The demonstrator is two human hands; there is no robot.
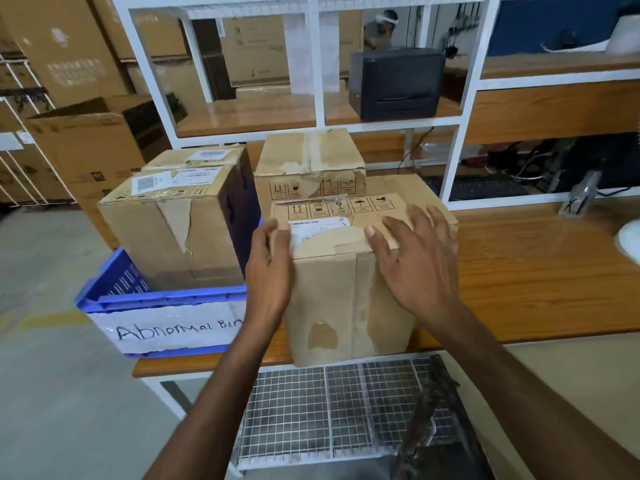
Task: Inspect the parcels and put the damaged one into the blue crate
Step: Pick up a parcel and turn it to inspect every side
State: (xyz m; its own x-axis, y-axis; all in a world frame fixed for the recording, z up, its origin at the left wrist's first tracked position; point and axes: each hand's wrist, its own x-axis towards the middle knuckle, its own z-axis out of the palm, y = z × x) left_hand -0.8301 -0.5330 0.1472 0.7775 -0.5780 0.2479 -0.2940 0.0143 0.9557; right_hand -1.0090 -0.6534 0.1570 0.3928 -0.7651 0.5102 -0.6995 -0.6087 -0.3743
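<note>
A tall brown parcel (349, 289) stands at the front edge of the wooden table, its tape torn and its label scuffed. My left hand (268, 268) presses against its upper left edge. My right hand (415, 258) lies with spread fingers on its top right corner. A second worn parcel (308, 161) stands right behind it. The blue crate (162, 299), labelled "Abnormal Bin", sits at the table's left end. Inside it stands a parcel (173, 230) with peeling tape, and another parcel (197, 155) shows behind that one.
A white shelf frame (318, 64) rises behind the parcels, holding a black printer (394, 84). A keyboard and cables lie at the right rear. Bare wooden table (540, 271) spreads to the right. A wire-mesh rack (332, 410) sits below the front edge. Large cartons stand at the left.
</note>
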